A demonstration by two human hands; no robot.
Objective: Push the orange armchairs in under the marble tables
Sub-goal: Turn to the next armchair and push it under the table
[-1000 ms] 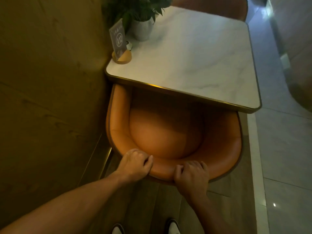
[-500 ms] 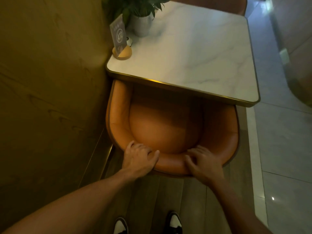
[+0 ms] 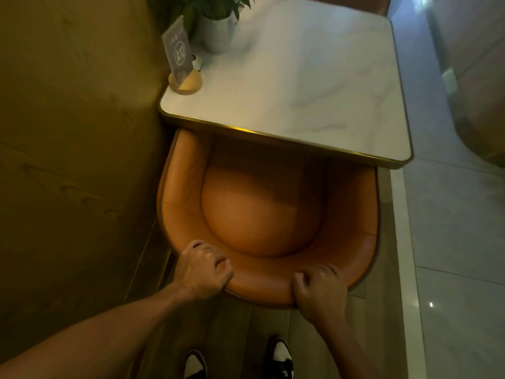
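Note:
An orange armchair [image 3: 262, 214] stands right below me, its front part tucked under a white marble table [image 3: 314, 86] with a gold rim. My left hand [image 3: 200, 270] grips the left of the curved backrest top. My right hand [image 3: 319, 291] grips the same backrest further right. Both hands have fingers curled over the padded edge. A second orange armchair [image 3: 352, 1] shows as a sliver past the table's far edge.
A wood-panelled wall [image 3: 76, 160] runs close along the chair's left side. On the table's far left corner stand a potted plant [image 3: 218, 26] and an A12 table sign [image 3: 181, 64]. Pale floor tiles [image 3: 451, 242] stretch to the right. My shoes [image 3: 237, 362] are on wooden flooring.
The chair has slid a little further toward the table. My right hand has shifted from a flat press back into a curled grip on the backrest.

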